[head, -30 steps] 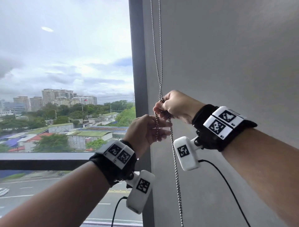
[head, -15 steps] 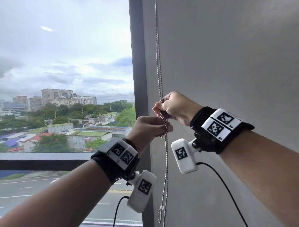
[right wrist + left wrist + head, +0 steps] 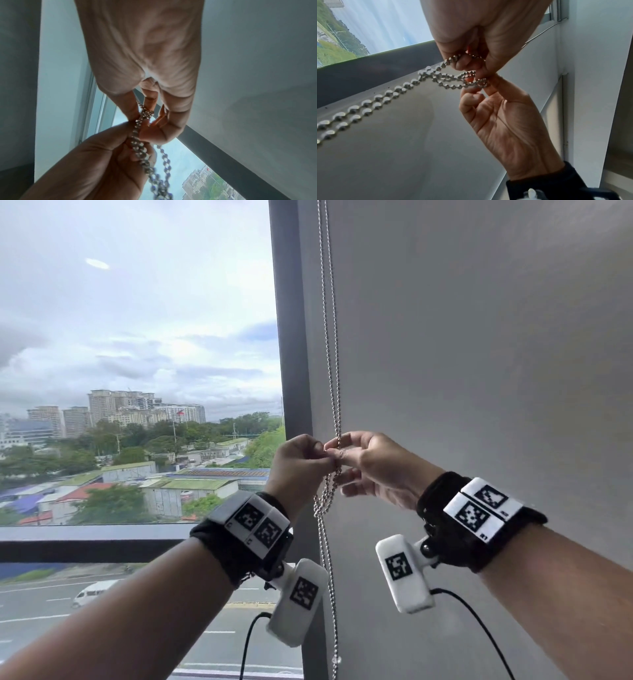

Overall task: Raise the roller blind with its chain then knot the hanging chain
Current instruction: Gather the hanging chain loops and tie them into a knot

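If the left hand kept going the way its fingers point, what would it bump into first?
Probably the right hand: the left hand points across at it, both pinching the bead chain between them. Depth is unclear, though.

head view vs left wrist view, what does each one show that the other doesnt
Only the head view shows the chain running straight up beside the grey window frame, the wrist bands, and the road with a white van.

Only the left wrist view shows the crossed loops of chain up close and the open palm of the right hand.

Both show the left hand and the right hand pinching the chain beside the grey wall.
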`<state>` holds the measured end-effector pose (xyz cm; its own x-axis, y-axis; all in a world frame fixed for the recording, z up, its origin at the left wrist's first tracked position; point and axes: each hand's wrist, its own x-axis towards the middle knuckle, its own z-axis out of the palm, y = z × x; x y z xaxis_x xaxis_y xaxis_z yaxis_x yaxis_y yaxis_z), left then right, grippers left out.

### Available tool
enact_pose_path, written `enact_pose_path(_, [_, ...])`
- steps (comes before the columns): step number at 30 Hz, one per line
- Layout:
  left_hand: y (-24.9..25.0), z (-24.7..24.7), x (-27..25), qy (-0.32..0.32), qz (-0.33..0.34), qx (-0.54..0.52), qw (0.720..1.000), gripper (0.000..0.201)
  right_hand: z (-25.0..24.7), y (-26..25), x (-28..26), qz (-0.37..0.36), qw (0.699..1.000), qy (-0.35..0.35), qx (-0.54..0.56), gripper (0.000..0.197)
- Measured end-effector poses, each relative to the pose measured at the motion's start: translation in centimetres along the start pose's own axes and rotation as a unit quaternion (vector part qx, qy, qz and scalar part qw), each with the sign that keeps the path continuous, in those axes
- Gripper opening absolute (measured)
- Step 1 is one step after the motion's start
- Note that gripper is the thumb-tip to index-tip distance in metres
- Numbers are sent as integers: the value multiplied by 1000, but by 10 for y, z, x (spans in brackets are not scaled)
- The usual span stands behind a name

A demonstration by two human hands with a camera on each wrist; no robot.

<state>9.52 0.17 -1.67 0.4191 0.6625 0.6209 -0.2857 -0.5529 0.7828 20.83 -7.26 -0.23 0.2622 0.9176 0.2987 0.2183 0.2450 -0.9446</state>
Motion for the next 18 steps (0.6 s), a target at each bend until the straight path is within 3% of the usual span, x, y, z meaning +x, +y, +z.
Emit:
enact_pose_path(4, [0,-4,-1,-20,-18,-17,999,28,-2,6,-2,-7,996,-21,86,25])
enact_pose_path(7, [1,-6,0,-25,-26,-16,999,27,-1,16,0,-5,998,-13,67,38])
enact_pose_path(10, [4,-9,5,-4,-23,-16,1000,29,7,36,-1,-10,1000,16,-18,24])
enact_pose_path(13, [7,-12,7,-8,-19,-6,1000,28,12,50,-5,-24,998,41,28,13])
enact_pose_path(15, [6,-15,7,-11,-25,2,1000,26,12,52,-6,-63,994,15,92,15])
enact_pose_path(18, [5,-16,8,-3,-31,0,1000,24,12,45,-3,-122,990,-19,63,16])
